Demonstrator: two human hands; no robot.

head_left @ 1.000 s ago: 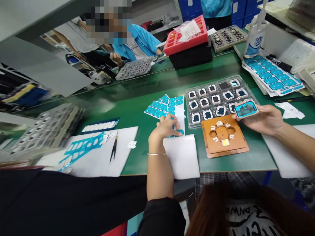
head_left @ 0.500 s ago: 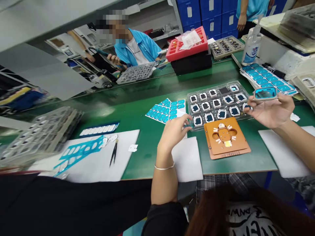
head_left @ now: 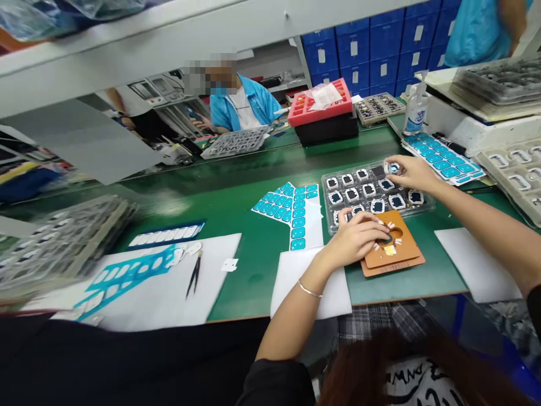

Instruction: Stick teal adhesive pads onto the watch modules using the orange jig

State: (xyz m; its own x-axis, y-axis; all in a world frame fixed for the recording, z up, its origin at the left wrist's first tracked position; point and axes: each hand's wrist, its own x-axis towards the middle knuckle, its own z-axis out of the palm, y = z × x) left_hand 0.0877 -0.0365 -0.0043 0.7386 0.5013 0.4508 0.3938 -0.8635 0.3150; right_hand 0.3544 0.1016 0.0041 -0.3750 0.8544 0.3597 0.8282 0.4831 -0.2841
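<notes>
My left hand (head_left: pixel 355 235) is over the orange fixture (head_left: pixel 401 254), its fingers bent together around a small dark teal piece at the recess, partly hidden by the fingertips. At the upper right of the clear tray (head_left: pixel 333 225), my right hand (head_left: pixel 408 172) pinches a white-framed part (head_left: pixel 393 168) with a blue centre. Rows of similar white-framed parts with dark centres fill much of the tray. Blue sticker sheets (head_left: pixel 298 213) lie left of it.
White foam pads (head_left: pixel 313 282) lie along the front edge. Black tweezers (head_left: pixel 194 273) rest at left. Behind are a red tray (head_left: pixel 321 104), a sanitizer bottle (head_left: pixel 416 110) and more sticker sheets (head_left: pixel 443 158). A person in blue (head_left: pixel 245 104) sits across the bench.
My right hand has moved left and down to the tray; the larger framed piece it held up no longer shows there. My left hand has moved right, onto the fixture. The camera view has shifted.
</notes>
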